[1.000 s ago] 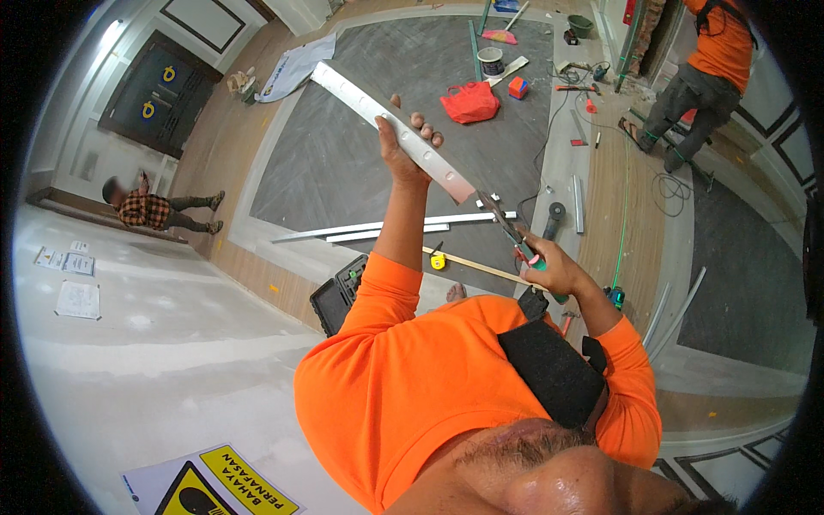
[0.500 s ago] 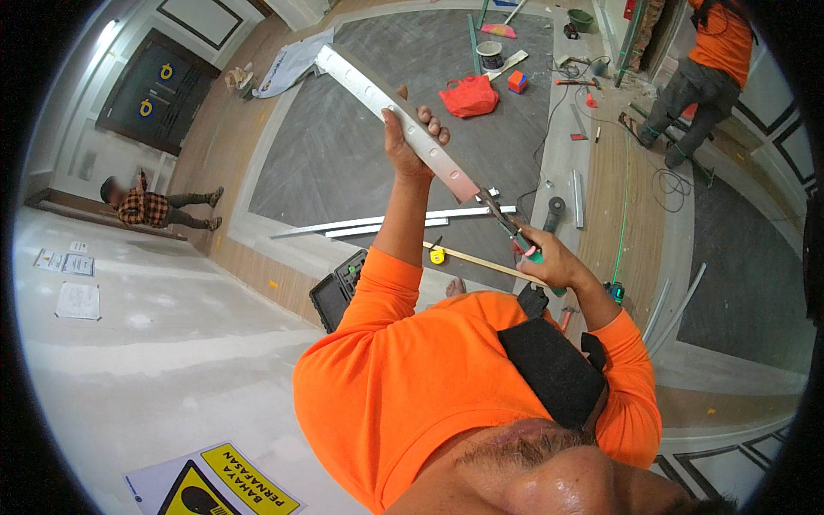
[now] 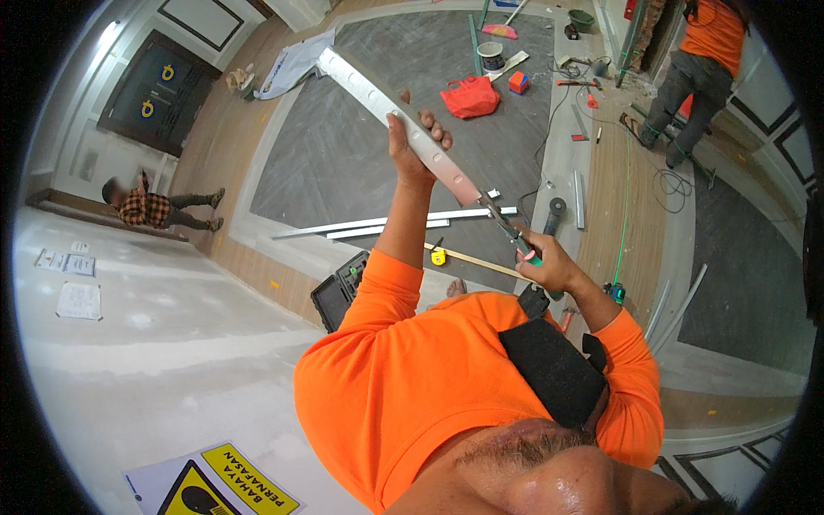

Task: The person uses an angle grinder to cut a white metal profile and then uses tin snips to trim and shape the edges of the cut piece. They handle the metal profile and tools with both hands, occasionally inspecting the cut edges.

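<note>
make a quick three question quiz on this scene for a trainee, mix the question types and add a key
1. What does the person's right hand hold?
A) a hammer
B) snips
C) a brush

2. True or false: the red bag lies on the dark grey floor section.

3. Fill in the blank: the silver metal strip is gripped by the person's ____ hand.

Key: 1. B; 2. True; 3. left (the left hand has its thumb on the strip's face).
</note>
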The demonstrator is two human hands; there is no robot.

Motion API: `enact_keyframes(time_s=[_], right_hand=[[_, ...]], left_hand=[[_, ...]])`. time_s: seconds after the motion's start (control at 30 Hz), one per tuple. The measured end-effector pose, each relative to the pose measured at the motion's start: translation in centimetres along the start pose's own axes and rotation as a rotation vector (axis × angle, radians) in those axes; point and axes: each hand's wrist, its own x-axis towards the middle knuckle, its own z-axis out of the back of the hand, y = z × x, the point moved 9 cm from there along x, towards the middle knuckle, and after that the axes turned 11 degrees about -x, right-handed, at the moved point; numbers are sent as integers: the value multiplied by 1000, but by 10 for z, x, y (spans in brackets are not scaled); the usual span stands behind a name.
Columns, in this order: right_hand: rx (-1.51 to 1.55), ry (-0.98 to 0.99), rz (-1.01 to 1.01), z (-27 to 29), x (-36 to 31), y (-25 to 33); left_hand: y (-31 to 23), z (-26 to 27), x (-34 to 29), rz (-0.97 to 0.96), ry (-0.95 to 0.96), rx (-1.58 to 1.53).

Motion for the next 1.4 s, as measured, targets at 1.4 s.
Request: enact_keyframes(time_s=[1.4], right_hand=[[-74, 138, 6, -58, 20, -123]], left_hand=[[-19, 47, -7, 78, -131, 340]])
